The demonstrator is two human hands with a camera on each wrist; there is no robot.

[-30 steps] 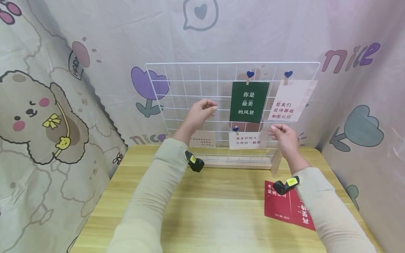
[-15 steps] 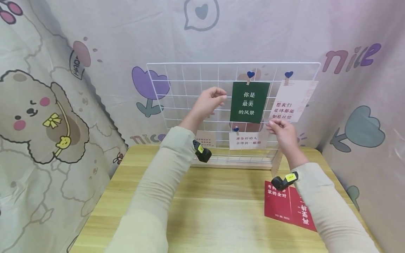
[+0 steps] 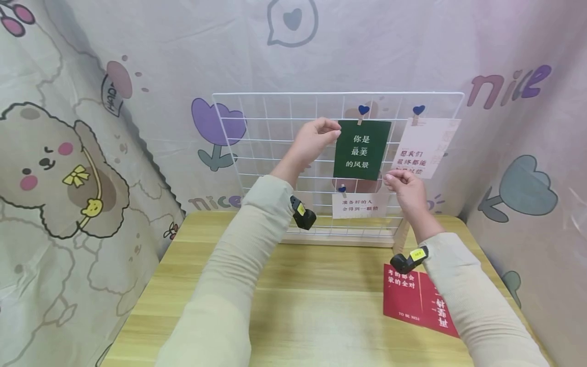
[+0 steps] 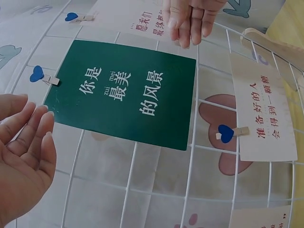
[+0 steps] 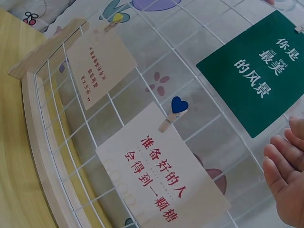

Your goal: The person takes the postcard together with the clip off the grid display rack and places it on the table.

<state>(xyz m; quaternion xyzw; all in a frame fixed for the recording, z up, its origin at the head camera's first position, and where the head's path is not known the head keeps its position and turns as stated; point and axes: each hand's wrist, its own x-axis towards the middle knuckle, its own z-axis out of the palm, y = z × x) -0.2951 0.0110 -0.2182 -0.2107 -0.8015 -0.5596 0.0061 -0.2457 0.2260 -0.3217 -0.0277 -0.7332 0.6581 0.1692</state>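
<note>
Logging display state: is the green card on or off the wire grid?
On: the green card hangs against the wire grid, a blue heart clip at its top edge.

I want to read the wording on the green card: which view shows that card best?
The left wrist view: the green card appears largest and most readable there. The head view shows it upright but smaller; the right wrist view cuts it off at the frame's right edge.
</note>
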